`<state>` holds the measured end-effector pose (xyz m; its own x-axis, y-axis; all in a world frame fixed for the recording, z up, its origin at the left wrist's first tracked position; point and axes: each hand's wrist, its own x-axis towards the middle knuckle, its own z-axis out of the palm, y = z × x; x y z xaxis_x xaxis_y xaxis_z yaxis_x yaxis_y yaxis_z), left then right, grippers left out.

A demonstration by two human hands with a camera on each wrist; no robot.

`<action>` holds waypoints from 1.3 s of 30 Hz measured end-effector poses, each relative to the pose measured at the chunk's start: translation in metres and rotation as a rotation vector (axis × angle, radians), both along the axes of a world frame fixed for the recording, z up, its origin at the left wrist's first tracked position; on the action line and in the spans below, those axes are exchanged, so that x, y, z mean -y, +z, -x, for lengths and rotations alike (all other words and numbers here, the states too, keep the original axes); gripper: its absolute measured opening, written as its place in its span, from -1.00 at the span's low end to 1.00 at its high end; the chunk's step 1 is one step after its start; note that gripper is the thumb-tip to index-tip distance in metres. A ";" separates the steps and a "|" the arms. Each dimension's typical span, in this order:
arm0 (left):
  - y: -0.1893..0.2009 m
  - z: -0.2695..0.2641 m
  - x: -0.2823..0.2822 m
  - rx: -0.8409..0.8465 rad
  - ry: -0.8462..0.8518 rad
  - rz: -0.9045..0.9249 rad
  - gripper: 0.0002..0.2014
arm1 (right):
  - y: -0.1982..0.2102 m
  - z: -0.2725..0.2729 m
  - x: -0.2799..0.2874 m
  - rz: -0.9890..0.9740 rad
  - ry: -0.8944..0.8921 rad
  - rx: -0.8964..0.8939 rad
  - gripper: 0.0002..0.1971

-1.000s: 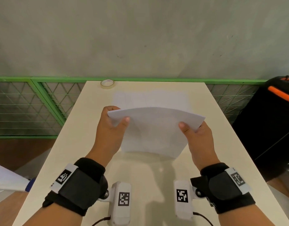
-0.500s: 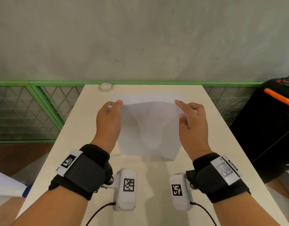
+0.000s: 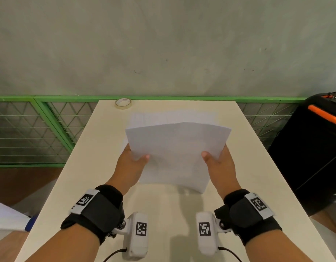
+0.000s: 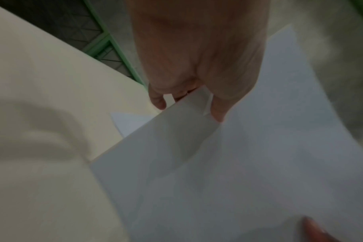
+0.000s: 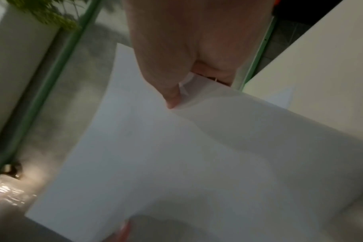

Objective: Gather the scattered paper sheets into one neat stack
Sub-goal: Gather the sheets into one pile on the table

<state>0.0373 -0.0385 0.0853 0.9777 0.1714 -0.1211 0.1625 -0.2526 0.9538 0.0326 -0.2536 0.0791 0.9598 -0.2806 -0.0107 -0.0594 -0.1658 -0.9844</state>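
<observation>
A stack of white paper sheets [image 3: 177, 156] is held up above the cream table [image 3: 87, 167], its far edge raised and slightly bowed. My left hand [image 3: 134, 161] grips the stack's left edge, thumb on top and fingers underneath. My right hand [image 3: 217, 160] grips the right edge the same way. The left wrist view shows the stack [image 4: 238, 163] pinched by my left hand [image 4: 197, 101]; the right wrist view shows the stack [image 5: 176, 155] pinched by my right hand [image 5: 180, 91]. Another white sheet [image 3: 173, 117] lies flat on the table beyond the held stack.
A roll of clear tape [image 3: 123, 104] sits at the table's far left corner. A green mesh fence [image 3: 40, 129] runs behind and to the left. A black case with an orange strip [image 3: 315, 148] stands to the right. A white sheet [image 3: 6, 218] juts in at lower left.
Half a second ago both hands pressed the stack's far corners down on the table. Now they have slid back to its side edges and lifted it, far edge up.
</observation>
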 end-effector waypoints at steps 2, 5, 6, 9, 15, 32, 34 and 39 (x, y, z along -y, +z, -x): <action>-0.003 0.001 0.000 -0.031 -0.019 -0.024 -0.66 | -0.003 0.001 0.000 0.002 0.012 -0.044 -0.77; 0.003 -0.001 0.000 0.013 -0.047 0.004 -0.62 | 0.004 0.001 0.000 -0.027 0.000 -0.033 -0.81; 0.008 -0.002 0.000 0.029 -0.047 0.020 -0.62 | 0.008 0.001 0.000 -0.036 -0.003 -0.017 -0.81; 0.012 -0.007 -0.003 0.056 -0.029 0.048 -0.63 | 0.011 0.001 0.001 -0.024 -0.009 0.013 -0.80; -0.007 -0.004 -0.004 -0.016 -0.008 0.024 -0.67 | -0.006 0.002 0.000 -0.007 -0.011 -0.084 -0.71; -0.030 -0.003 -0.010 -0.274 -0.167 -0.219 -0.69 | -0.036 -0.003 0.010 0.275 0.054 -0.304 -0.87; -0.035 -0.005 -0.013 -0.350 -0.232 -0.223 -0.68 | -0.040 -0.004 0.010 0.315 0.085 -0.349 -0.84; -0.059 0.000 -0.015 -0.599 -0.278 -0.268 -0.57 | -0.056 0.004 0.008 0.342 0.170 -0.493 -0.78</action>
<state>0.0370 -0.0231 0.0266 0.7682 0.0243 -0.6397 0.5347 -0.5739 0.6203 0.0283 -0.2613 0.0228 0.8963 -0.1906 -0.4005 -0.4387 -0.5135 -0.7374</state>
